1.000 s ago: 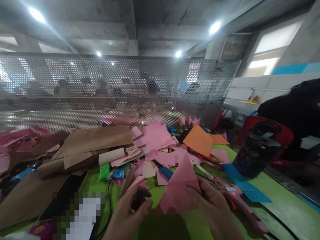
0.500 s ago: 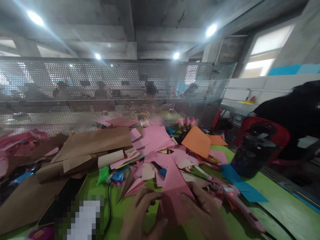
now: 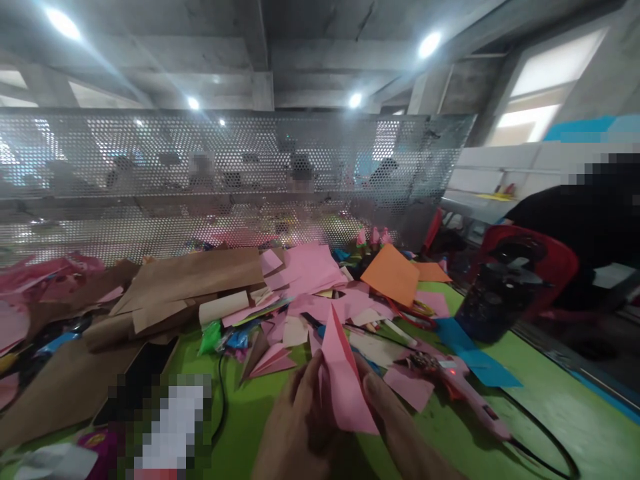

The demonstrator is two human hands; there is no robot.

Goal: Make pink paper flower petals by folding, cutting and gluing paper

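Note:
A folded piece of pink paper (image 3: 343, 383) stands upright between my hands, its pointed tip upward and its side edges bent back. My left hand (image 3: 297, 413) grips it from the left, fingers closed along its edge. From the right, my right hand (image 3: 390, 417) holds the other edge, with the thumb near the front face; the remaining fingers are hidden behind the paper. Another folded pink paper piece (image 3: 273, 362) lies to the left of my hands. A loose pink scrap (image 3: 409, 388) rests just right of my right hand.
A pink glue gun (image 3: 470, 393) with a lit red light and a black cord lies at right. Blue paper (image 3: 477, 357), orange paper (image 3: 391, 275) and brown paper (image 3: 200, 277) surround the work area. A dark jug (image 3: 500, 300) stands near the right edge. A perforated metal screen (image 3: 225, 160) rises behind.
The pink paper has gone from a flatter, leaning sheet to a narrower upright fold. My left hand, open beside it before, has closed on its left edge. The view has shifted slightly.

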